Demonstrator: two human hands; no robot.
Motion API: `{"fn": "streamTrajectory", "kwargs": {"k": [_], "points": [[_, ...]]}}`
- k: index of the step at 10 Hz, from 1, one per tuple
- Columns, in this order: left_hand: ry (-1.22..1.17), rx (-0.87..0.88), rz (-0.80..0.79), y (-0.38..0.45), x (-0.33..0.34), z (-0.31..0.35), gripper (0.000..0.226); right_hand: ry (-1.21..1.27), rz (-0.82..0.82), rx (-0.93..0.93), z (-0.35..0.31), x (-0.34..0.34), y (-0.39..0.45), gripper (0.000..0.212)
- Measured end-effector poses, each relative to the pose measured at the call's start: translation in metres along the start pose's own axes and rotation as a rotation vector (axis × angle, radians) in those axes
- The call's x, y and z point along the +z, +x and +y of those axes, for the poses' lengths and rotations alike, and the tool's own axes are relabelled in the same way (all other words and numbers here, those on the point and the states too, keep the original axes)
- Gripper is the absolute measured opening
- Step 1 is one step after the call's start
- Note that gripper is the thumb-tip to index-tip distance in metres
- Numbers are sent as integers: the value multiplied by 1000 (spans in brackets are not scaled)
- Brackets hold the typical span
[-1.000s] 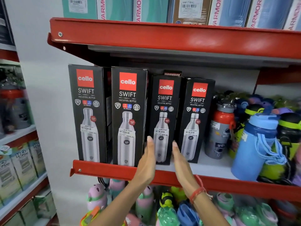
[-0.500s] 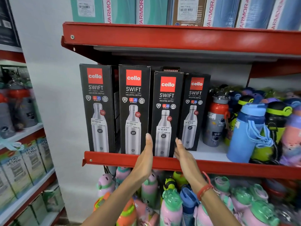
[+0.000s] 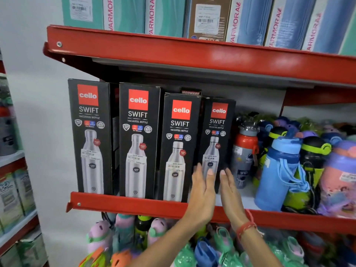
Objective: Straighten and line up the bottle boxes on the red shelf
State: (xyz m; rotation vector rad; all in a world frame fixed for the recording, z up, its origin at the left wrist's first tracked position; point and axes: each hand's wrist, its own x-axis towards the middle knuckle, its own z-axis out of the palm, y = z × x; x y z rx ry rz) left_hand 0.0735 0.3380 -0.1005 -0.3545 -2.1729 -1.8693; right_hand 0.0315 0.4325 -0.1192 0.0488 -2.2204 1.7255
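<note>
Four black bottle boxes stand upright along the front lip of a red shelf in a shop aisle, the rightmost box set slightly back, beside loose coloured bottles. Above, a second shelf carries taller cartons. Both hands are flat and open, gripping nothing: the left hand at the rightmost box's left edge, the right hand, with a red wrist thread, at its lower front.

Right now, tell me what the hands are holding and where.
Nothing is gripped. Both hands are open and flat at the lower part of the rightmost bottle box: left hand at its front-left, right hand at its right side.
</note>
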Motion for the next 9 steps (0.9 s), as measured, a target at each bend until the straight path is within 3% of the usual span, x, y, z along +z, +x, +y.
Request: {"fn": "streamTrajectory", "kwargs": {"k": [1, 2, 7, 8, 9], "points": [[11, -129, 36, 21, 7, -11, 75, 62, -67, 39, 4, -3, 18, 59], [-16, -214, 61, 31, 8, -18, 73, 84, -108, 73, 7, -5, 29, 60], [74, -211, -26, -37, -5, 6, 67, 18, -55, 133, 3, -32, -36, 101], [152, -112, -29, -46, -16, 21, 74, -187, -27, 6, -36, -32, -55, 70], [258, 159, 117, -46, -49, 60, 70, -351, 143, -364, -101, -33, -72, 58]]}}
